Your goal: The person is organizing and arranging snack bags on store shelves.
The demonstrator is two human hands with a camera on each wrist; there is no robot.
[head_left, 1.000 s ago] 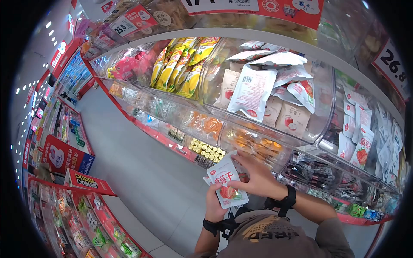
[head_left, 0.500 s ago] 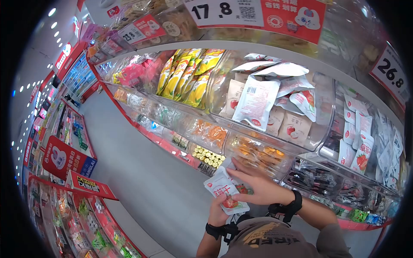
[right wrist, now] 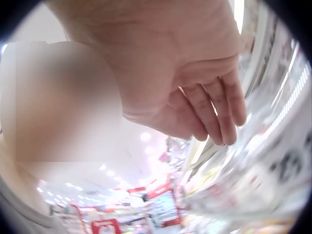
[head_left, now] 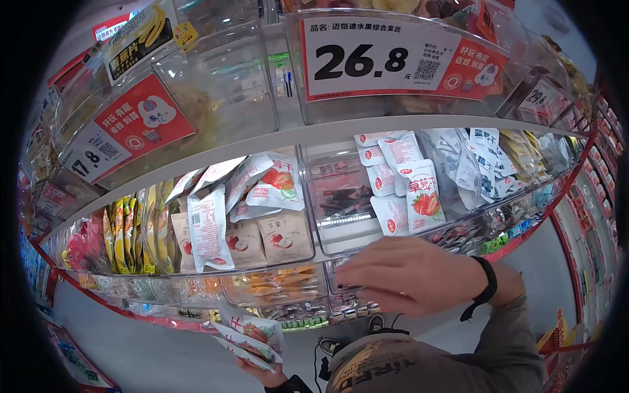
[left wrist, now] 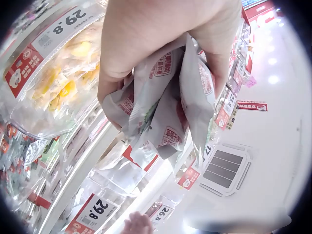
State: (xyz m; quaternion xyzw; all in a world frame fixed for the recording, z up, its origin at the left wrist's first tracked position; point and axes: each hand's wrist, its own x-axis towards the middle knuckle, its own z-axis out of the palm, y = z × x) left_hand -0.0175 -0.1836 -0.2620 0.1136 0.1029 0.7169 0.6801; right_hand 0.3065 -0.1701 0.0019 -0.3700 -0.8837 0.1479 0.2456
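My left hand (head_left: pixel 263 374) holds several white dried-strawberry packets (head_left: pixel 252 337) low in front of the shelf, left of my body. In the left wrist view its thumb and fingers pinch these packets (left wrist: pixel 168 117) together at one end. My right hand (head_left: pixel 413 272) is raised before the front edge of a clear bin (head_left: pixel 341 247), palm down. The right wrist view shows that hand (right wrist: pixel 195 83) with nothing in it, its fingers extended and slightly bent. Behind it, a strawberry packet (head_left: pixel 424 200) stands among similar white packets in the bin.
To the left, another bin holds white packets and brown apple packets (head_left: pixel 286 232), with yellow packets (head_left: pixel 124 239) beyond. Blueberry packets (head_left: pixel 485 164) fill the bin at right. A large price sign (head_left: pixel 400 62) hangs above. Lower bins (head_left: pixel 275 288) run beneath, over the grey floor (head_left: pixel 164 350).
The view has swung right along the shelf. My right hand has left the packets and risen toward the shelf bins, while my left hand keeps hold of them.
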